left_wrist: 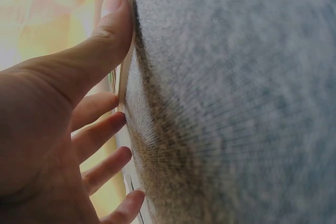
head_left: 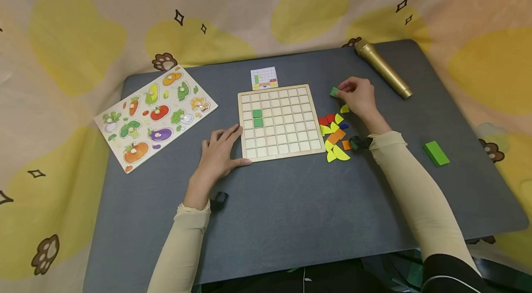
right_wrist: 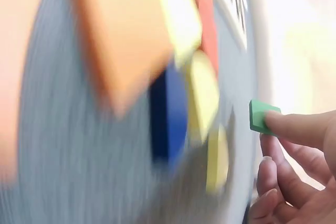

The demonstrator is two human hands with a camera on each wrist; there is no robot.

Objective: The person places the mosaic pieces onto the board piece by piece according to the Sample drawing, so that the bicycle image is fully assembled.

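Observation:
A wooden grid board (head_left: 281,149) lies in the middle of the table, with two green square tiles (head_left: 257,118) in its left part, one above the other. My left hand (head_left: 219,154) rests at the board's lower left corner, thumb on its edge and fingers spread along the left side. Between thumb and fingers my right hand (head_left: 359,96) pinches a green square tile (right_wrist: 258,116), to the right of the board and above the tabletop. Loose yellow, red, orange and blue pieces (head_left: 335,138) lie along the board's right edge, below that hand.
A small pattern card (head_left: 263,77) touches the board's far edge. On the left lies a vegetable puzzle board (head_left: 141,129). A gold microphone (head_left: 384,69) lies at the back right, and a green block (head_left: 436,153) sits on the right.

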